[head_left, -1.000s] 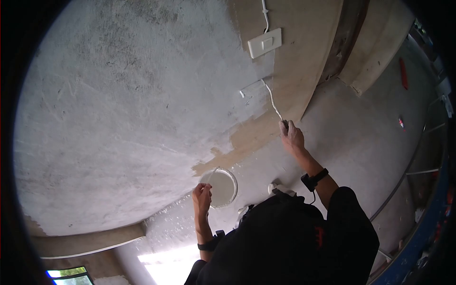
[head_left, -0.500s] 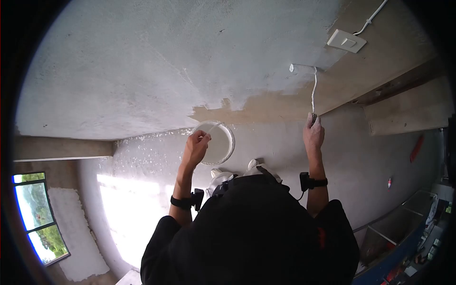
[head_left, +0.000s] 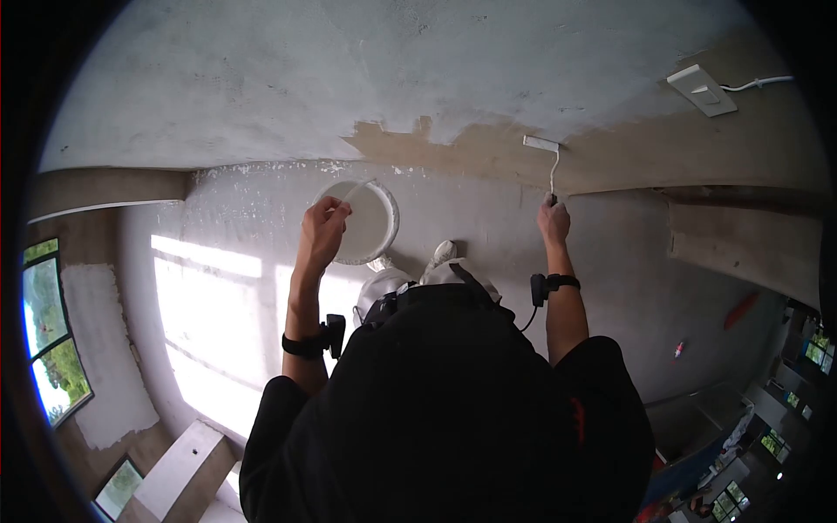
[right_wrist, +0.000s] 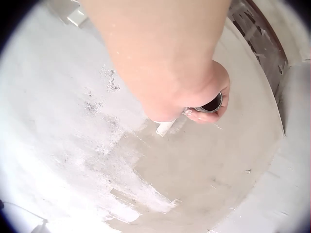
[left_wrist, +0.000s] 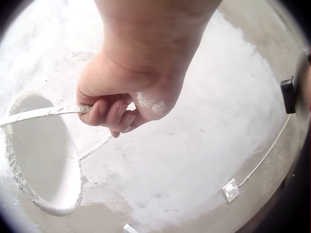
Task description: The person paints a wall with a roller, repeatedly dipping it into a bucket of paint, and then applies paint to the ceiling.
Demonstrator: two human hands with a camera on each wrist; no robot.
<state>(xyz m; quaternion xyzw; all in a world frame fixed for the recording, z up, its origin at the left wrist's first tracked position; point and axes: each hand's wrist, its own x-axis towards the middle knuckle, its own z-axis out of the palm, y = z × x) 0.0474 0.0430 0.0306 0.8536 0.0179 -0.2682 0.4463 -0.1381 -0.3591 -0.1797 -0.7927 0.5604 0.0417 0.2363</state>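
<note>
Indoors, worked two-handed before a mottled pale grey wall (head_left: 261, 96) with a bare brown lower band (head_left: 453, 150). With the right hand (head_left: 554, 224), held a small paint roller (head_left: 541, 143) with a narrow white cylinder and bent white wire stem, fingers clamped around its black tubular grip (head_left: 553, 200) (hollow at the butt end, as seen from the wrist). Held the white cylinder at the brown band, near the ragged edge of the grey coat; could not tell whether in contact with the wall.

With the left hand (head_left: 323, 233), gripped the thin white bail handle (left_wrist: 43, 112) of a round white bucket (head_left: 394, 218), fingers curled together around the strip, with dabs of white near the thumb. Had the bucket below and beside that hand, near the foot of the wall; could not tell whether resting on the grey floor (head_left: 645, 279).

Wore a black short-sleeved shirt (head_left: 445, 410), light trousers (head_left: 471, 277), pale shoes (head_left: 444, 253) and a small black strapped camera (head_left: 330, 336) on each wrist. To the upper right, faced a white rectangular wall switch (head_left: 703, 90) with a white cable (head_left: 757, 84); to the left, had a bright patch of sunlight (head_left: 209, 322) and a dark-framed window (head_left: 57, 327).
</note>
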